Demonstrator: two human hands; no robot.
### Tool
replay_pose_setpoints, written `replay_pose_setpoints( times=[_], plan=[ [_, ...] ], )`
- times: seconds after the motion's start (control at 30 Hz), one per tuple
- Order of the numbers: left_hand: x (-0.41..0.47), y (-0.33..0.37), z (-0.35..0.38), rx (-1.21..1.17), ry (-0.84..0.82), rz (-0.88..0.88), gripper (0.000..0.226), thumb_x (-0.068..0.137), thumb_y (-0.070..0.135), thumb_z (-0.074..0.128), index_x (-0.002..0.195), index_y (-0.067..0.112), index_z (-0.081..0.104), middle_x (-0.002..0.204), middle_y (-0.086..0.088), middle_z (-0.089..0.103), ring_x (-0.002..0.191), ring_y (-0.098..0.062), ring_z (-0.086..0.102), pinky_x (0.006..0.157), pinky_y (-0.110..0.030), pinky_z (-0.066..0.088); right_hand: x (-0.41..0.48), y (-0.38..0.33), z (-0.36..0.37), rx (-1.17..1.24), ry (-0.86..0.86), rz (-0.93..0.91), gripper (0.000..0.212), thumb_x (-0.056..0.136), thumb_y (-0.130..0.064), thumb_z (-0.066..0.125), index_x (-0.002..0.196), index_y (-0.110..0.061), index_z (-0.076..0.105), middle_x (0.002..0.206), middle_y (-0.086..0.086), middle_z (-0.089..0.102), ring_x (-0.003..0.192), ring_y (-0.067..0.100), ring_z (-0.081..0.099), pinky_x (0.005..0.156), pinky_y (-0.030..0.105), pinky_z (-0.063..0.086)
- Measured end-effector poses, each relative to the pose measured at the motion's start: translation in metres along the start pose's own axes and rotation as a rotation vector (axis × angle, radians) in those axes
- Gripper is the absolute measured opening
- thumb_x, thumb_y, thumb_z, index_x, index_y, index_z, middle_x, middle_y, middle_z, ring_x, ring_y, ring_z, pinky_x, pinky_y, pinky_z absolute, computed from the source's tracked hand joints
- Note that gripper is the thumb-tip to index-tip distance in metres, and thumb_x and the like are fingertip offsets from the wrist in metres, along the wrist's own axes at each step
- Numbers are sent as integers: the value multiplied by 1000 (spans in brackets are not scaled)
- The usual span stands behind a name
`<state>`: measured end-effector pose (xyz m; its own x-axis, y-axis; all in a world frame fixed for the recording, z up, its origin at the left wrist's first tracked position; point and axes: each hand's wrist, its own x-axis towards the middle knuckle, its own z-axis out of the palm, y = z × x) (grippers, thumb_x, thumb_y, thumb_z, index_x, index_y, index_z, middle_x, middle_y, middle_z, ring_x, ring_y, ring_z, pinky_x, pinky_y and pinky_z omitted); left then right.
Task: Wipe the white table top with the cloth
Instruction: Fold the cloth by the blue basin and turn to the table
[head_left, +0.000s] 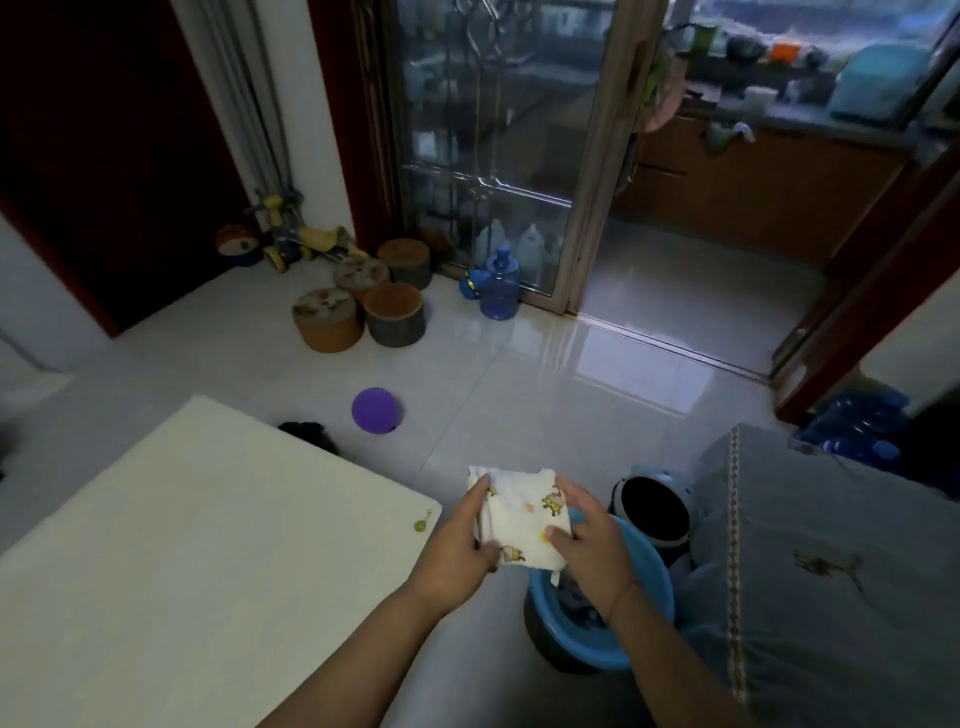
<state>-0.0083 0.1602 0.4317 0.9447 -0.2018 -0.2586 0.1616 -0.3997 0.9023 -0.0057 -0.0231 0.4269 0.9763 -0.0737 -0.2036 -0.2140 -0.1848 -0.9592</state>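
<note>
A folded white cloth (522, 517) with small yellow and orange prints hangs in the air between my hands, just above the floor and a blue basin. My left hand (457, 545) pinches its left edge between thumb and fingers. My right hand (589, 540) holds its right edge, fingers curled over the front. The white table top (182, 545) fills the lower left, its near corner a short way left of my left hand. A small green object (422, 525) lies on the table near that corner.
A blue basin (644, 597) stands on the tiled floor under my right hand, beside a dark round bin (655, 514). Grey-blue covered furniture (831, 571) is at the right. A purple ball (375, 409), round stools (358, 312) and a water bottle (500, 286) sit farther off.
</note>
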Motion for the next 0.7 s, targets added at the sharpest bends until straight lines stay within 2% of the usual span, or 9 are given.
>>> replay_pose_setpoints(
  times=[0.07,0.13,0.23,0.3,0.4,0.47,0.53,0.7],
  plan=[
    [-24,-4,-9,-17,88,-23,80,88,-2,58,150,30,19,147,7,35,111,-30,57,68,-10,48,-8,-8,14,17,-79,-12,58,83,14,56,128,-22,52,102,-7,64,88,31,65,79,42,57],
    [-50,-10,-16,-24,168,-49,80,86,0,59,151,29,20,150,7,34,119,-37,54,69,-12,48,-18,-13,29,32,-165,0,59,83,14,56,127,-25,52,109,-8,63,94,28,65,75,35,58],
    [-102,-24,-25,-35,305,-103,80,85,6,63,150,30,23,152,10,35,122,-32,53,89,-19,47,-41,-19,57,-2,-323,-22,61,82,15,55,122,-30,52,112,-12,61,98,21,65,74,26,56],
    [-140,-34,-31,-62,388,-153,79,84,9,65,149,30,27,148,13,39,118,-22,56,94,-20,43,-62,-21,80,-43,-418,-60,62,80,17,54,121,-29,51,109,-17,61,95,14,66,74,22,54],
    [-199,-50,-41,-123,513,-228,72,85,12,65,146,33,33,138,10,50,103,-8,60,88,-16,46,-98,-21,115,-56,-559,-56,61,80,19,53,122,-26,52,107,-15,62,86,4,68,68,17,52],
    [-241,-63,-46,-139,600,-280,67,87,13,63,144,35,35,126,6,57,90,-5,62,76,-8,44,-127,-20,142,-55,-662,-41,60,81,18,52,122,-26,52,106,-12,63,86,9,68,67,19,52],
    [-283,-77,-51,-155,687,-331,64,89,12,61,143,35,36,108,5,62,76,-7,60,64,-4,40,-157,-20,169,-61,-757,-37,60,81,18,52,122,-26,53,107,-12,63,87,17,68,66,20,52],
    [-392,-114,-57,-206,889,-432,63,89,10,59,143,36,37,90,8,60,70,-12,54,60,-6,40,-238,-13,237,-172,-946,-107,59,81,12,54,122,-30,53,100,-15,63,79,24,66,67,30,56]
  ],
)
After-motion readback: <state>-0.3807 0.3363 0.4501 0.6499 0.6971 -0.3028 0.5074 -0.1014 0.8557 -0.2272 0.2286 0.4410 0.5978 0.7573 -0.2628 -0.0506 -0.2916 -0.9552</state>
